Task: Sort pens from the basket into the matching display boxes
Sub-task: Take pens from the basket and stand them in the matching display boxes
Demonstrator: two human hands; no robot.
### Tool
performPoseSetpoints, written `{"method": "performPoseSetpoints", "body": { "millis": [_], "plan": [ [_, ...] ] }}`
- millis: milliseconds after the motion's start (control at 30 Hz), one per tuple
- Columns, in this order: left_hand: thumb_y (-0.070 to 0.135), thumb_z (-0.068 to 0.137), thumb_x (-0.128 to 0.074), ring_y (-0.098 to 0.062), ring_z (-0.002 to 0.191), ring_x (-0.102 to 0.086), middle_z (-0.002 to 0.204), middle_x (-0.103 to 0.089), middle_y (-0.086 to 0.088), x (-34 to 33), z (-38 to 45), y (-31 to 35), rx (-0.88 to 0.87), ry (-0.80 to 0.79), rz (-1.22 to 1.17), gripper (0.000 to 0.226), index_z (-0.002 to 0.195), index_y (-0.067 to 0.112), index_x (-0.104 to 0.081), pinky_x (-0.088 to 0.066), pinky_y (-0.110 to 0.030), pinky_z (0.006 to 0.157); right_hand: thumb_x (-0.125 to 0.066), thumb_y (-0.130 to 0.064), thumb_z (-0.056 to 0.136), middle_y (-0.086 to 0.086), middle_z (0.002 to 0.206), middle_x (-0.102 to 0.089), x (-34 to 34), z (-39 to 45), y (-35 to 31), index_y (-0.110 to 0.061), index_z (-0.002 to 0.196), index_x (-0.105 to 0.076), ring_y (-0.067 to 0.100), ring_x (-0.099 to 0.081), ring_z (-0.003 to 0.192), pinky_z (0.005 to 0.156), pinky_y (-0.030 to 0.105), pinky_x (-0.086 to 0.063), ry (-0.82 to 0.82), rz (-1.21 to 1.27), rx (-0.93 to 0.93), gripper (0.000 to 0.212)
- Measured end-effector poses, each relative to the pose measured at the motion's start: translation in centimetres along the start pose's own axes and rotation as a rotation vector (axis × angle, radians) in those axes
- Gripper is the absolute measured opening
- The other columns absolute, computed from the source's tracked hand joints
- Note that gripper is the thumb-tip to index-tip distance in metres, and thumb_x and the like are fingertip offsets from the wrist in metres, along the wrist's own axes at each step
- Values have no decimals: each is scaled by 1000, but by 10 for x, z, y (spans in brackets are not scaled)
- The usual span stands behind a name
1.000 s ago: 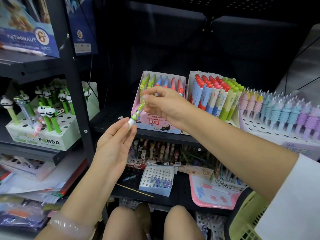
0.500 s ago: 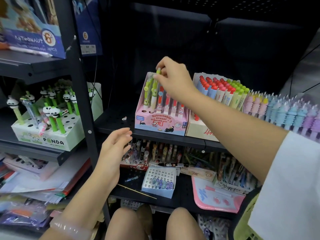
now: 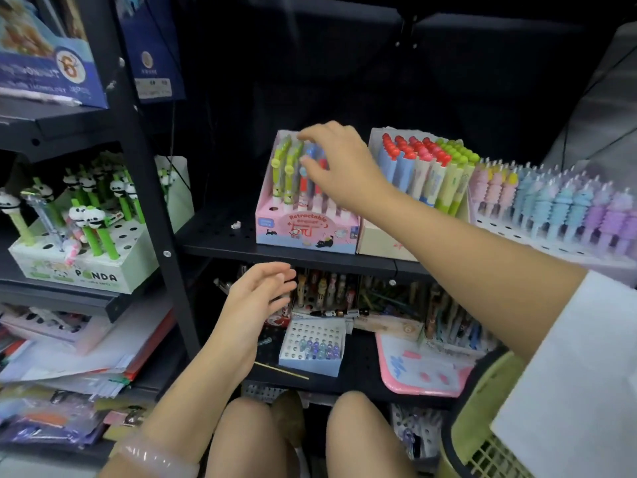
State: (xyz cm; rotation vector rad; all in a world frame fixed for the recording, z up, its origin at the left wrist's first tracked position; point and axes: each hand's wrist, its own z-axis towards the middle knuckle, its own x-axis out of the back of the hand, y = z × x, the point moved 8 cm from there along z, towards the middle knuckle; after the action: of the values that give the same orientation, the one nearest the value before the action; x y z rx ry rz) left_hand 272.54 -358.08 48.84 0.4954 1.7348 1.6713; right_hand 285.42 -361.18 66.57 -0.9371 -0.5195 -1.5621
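Note:
A pink display box (image 3: 303,232) marked "Retractable" stands on the middle black shelf, with green pens (image 3: 286,167) in its left slots and red and blue ones beside them. My right hand (image 3: 341,167) hovers over the top of this box. Its thumb and forefinger are spread just right of the green pens and hold nothing. Lower down, my left hand (image 3: 255,305) hangs in front of the shelf below, fingers relaxed and empty. The green basket (image 3: 482,443) sits at the bottom right, partly hidden by my white sleeve.
A box of red- and green-capped pens (image 3: 424,167) and a rack of pastel pens (image 3: 558,201) stand right of the pink box. A panda pen box (image 3: 86,270) sits on the left shelf. Below lie a small holed white box (image 3: 310,346) and a pink board (image 3: 424,374).
My right hand carried the green pen from my left hand up to the pink box, set it into the left slots and let go. My left hand dropped slightly, empty.

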Motion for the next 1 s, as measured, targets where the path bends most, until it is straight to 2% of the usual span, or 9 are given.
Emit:
{"method": "performPoseSetpoints", "body": {
  "millis": [100,200,300,400,467,600,667,867,1000],
  "plan": [
    [10,95,-47,-13,92,-68,97,-72,0,-42,-13,-15,38,-105,26,20,95,20,-65,-52,-26,79,-46,-20,96,3,120,-56,21,-48,14,-15,125,-55,18,-46,113,86,15,-27,-14,40,24,31],
    [10,96,-46,-10,89,-68,97,-71,2,-88,-28,-34,64,-243,93,20,93,21,-63,-55,-21,75,-47,-17,95,-4,109,-56,33,-112,41,-13,127,-53,8,-49,98,79,5,-33,-84,130,-50,33],
    [8,96,-43,-7,83,-67,97,-67,0,-142,-47,-57,90,-385,147,22,90,19,-61,-55,-18,73,-49,-12,94,-4,104,-60,33,-195,99,-12,119,-59,12,-57,94,75,12,-43,-167,205,-299,27],
    [3,95,-42,-7,73,-64,88,-65,-1,-195,-68,-76,141,-507,128,25,84,18,-59,-53,-20,69,-52,-10,93,2,100,-66,28,-291,161,-10,113,-63,15,-60,90,72,15,-40,-263,142,-551,23],
    [5,96,-43,-5,75,-63,88,-65,2,-225,-82,-89,157,-603,188,26,85,21,-60,-52,-18,69,-51,-11,93,8,106,-67,21,-359,194,-9,113,-62,17,-61,91,73,17,-40,-412,71,-671,23],
    [10,96,-44,2,82,-60,94,-64,9,-264,-106,-119,139,-793,395,25,87,29,-58,-47,-14,73,-48,-23,95,10,119,-62,-1,-508,234,-12,125,-53,25,-59,108,83,27,-43,-964,-84,-836,32],
    [15,96,-46,2,90,-58,97,-62,16,-276,-115,-133,97,-895,532,23,88,33,-57,-45,-11,75,-49,-27,94,10,124,-58,-3,-566,247,-16,133,-45,27,-57,111,87,32,-47,-1095,-170,-911,40],
    [23,96,-46,-6,91,-60,97,-64,10,-293,-127,-171,186,-1074,710,21,88,38,-57,-48,-25,83,-49,-23,94,11,145,-34,-22,-623,274,-17,143,-28,31,-38,129,100,39,-38,-952,-300,-1052,55],
    [27,95,-45,-5,92,-62,100,-66,7,-300,-129,-185,231,-1130,771,19,91,41,-56,-49,-31,87,-54,-17,89,12,139,-40,-42,-635,278,-14,139,-33,30,-39,126,103,38,-33,-939,-348,-1020,55]
  ]
}}
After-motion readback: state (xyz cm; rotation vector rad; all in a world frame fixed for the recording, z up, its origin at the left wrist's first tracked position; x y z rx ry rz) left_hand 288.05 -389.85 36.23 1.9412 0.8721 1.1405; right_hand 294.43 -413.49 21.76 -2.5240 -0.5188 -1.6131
